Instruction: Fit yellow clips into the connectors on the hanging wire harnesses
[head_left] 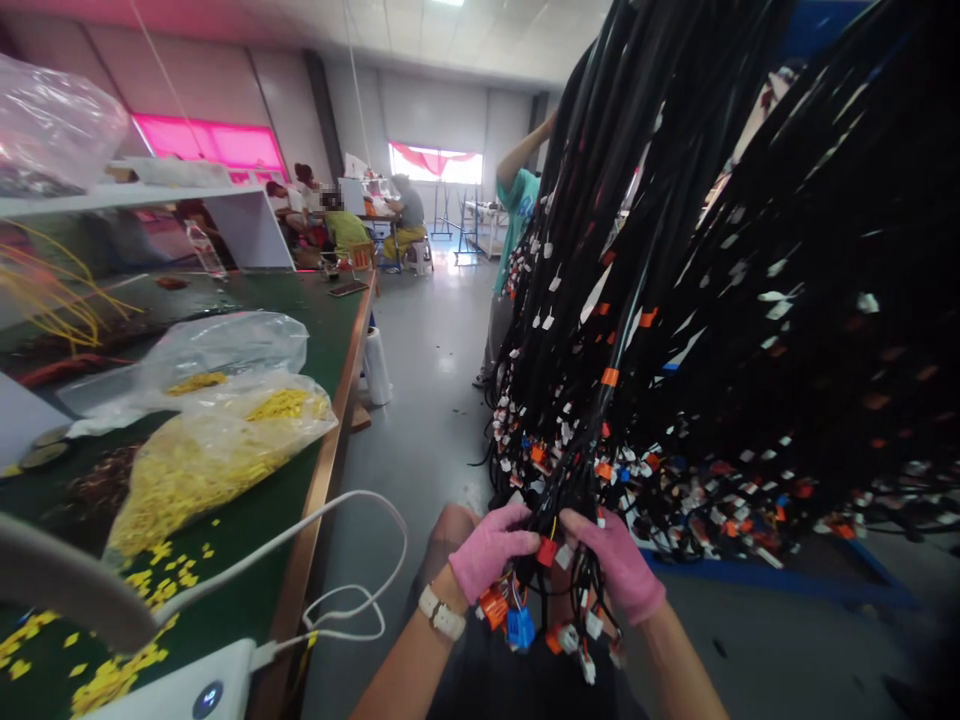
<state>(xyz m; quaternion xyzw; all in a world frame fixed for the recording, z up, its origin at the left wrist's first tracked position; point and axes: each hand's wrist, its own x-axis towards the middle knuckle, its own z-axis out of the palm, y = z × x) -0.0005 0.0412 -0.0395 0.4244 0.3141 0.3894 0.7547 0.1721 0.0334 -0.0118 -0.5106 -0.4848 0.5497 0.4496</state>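
My left hand [491, 548], in a pink glove with bare fingertips, is closed on the lower end of a black wire harness [551, 500]. Its thumb lies at a red connector [547, 550]. From the other side my right hand [619, 560], gloved alike, grips wires of the same bundle. Below the hands dangle a blue connector [520, 628], an orange connector [493, 606] and several white connectors [589, 665]. The harness hangs from above among many others, with orange tape [610, 377] around it. My palms hide part of the wires.
More harnesses [750, 300] hang at the right over a blue frame [862, 580]. On the left, a green table [255, 560] bears a bag of yellow pieces [202, 470], a white power bank [187, 690] and a cable [300, 515]. A co-worker [517, 205] stands behind the harnesses; others sit farther back.
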